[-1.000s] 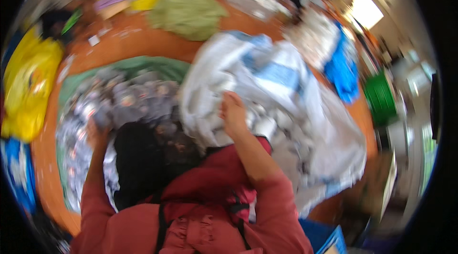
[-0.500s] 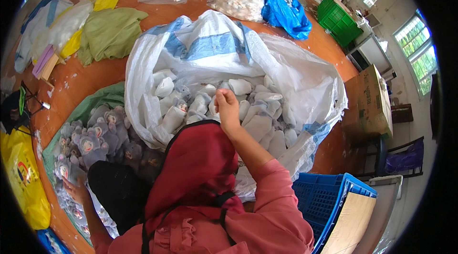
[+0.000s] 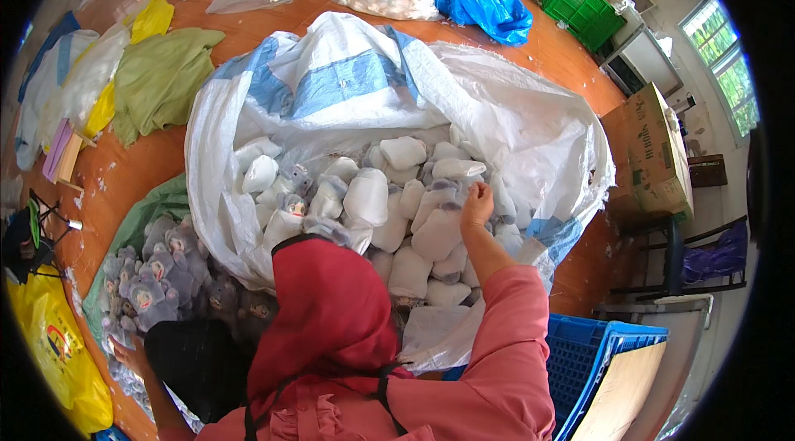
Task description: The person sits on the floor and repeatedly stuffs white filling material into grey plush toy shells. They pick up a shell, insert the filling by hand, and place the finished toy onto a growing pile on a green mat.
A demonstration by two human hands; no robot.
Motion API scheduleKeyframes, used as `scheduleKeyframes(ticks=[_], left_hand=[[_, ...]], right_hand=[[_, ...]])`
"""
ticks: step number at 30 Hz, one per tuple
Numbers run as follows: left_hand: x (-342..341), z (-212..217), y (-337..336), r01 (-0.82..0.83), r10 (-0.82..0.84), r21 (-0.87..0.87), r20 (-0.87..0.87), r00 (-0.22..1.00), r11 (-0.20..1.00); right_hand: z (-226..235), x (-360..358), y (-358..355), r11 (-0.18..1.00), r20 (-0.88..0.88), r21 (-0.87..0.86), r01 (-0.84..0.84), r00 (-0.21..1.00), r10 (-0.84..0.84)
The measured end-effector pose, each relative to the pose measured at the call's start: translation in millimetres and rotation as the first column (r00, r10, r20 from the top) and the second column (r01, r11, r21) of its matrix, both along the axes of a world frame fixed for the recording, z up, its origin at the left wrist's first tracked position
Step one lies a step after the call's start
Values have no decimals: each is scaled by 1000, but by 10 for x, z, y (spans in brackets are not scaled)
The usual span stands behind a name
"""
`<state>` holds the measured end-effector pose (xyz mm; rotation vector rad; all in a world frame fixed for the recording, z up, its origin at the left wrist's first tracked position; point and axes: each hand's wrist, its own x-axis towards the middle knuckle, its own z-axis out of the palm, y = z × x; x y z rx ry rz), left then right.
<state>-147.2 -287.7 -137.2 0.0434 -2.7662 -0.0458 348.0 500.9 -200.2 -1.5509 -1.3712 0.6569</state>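
Right hand (image 3: 475, 207) is being held with fingers curled at pale plush pieces (image 3: 435, 234); any grip cannot be told. Pieces are being contained by white sack (image 3: 530, 101). Left hand (image 3: 132, 356), grip unclear, is being held beside grey plush toys (image 3: 170, 267), which are being bordered by green sheet (image 3: 157, 207).

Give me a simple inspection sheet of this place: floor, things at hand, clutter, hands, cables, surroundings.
Surface: orange-brown floor, partly covered.
Things at hand: grey plush toys edged by green cloth; pale plush pieces inside an open white sack.
Clutter: yellow bag, olive cloth, blue crate.
Hands: left hand beside the grey plush toys; right hand at the pale plush pieces; whether either grips anything is unclear.
Cables: nothing seen.
Surroundings: cardboard box, green crate and window toward the right.
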Motion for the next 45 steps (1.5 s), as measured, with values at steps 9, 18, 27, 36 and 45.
scheduleKeyframes(ticks=[9,18,27,36,45], left_hand=[[-303,-168,-349,-15,28,-123,109,994,992],[-468,-99,-143,45,-34,-300,44,998,953],[-432,59,-60,98,-55,-397,118,992,913],[-292,24,-122,6,22,-322,82,996,947],[-366,24,-73,146,-148,-345,20,989,927]], right_hand=[[-99,309,840,995,205,-66,69,977,-54],[24,678,1628,854,-262,-423,304,861,-436],[225,642,2138,937,-622,-315,154,712,-326],[207,448,2077,881,-539,-444,164,737,-408],[127,565,2259,891,-389,-365,269,826,-409]])
